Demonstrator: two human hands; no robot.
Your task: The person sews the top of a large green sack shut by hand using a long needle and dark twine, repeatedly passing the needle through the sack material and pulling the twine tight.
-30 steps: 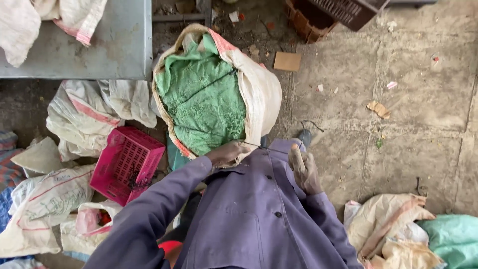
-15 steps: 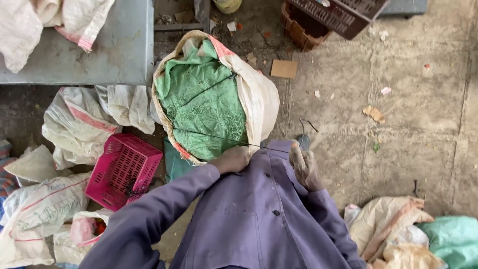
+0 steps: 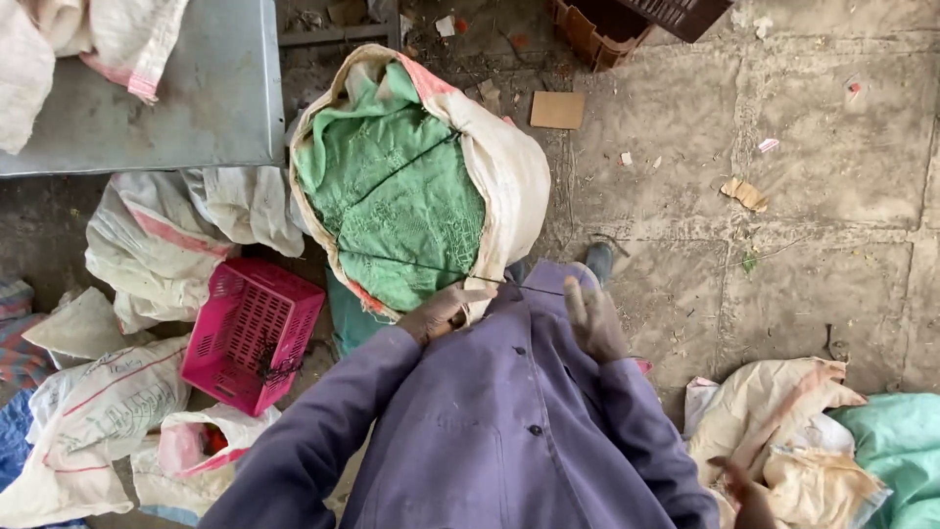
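- Here, a large white woven sack (image 3: pixel 509 176) is seen standing open on the ground just ahead of the person, its mouth filled by a green netted cloth (image 3: pixel 401 196) that is crossed by a thin dark string (image 3: pixel 392 186).
- The left hand (image 3: pixel 446 309) is closed in a narrow pinch at the sack's near rim, where the string is held between the fingers.
- The right hand (image 3: pixel 592 318) is held beside it, fingers loosely curled; the string runs taut from the left hand towards it, but whether the string is gripped there cannot be told.
- Both arms are covered by the sleeves of a purple buttoned jacket (image 3: pixel 490 431), by which much of the lower ground is hidden.
- A pink plastic crate (image 3: pixel 250 333) with a lattice wall is set to the left of the sack, tilted, near the left sleeve.
- Crumpled white sacks with pink stripes (image 3: pixel 157 245) are heaped behind the crate; one lower down (image 3: pixel 98 411) is marked with faint writing.
- A small bag with a pink band (image 3: pixel 196 446) is seen at the bottom left, something red showing inside.
- A grey metal table (image 3: pixel 196 98) is placed at the top left, with white cloth (image 3: pixel 117 39) draped over its edge.
- A flat brown piece of cardboard (image 3: pixel 558 110) lies on the concrete floor (image 3: pixel 832 196) beyond the sack, and brown crates (image 3: pixel 607 29) are seen at the top edge.
- More pale sacks (image 3: pixel 783 431) and a light green one (image 3: pixel 901 441) are piled at the bottom right.
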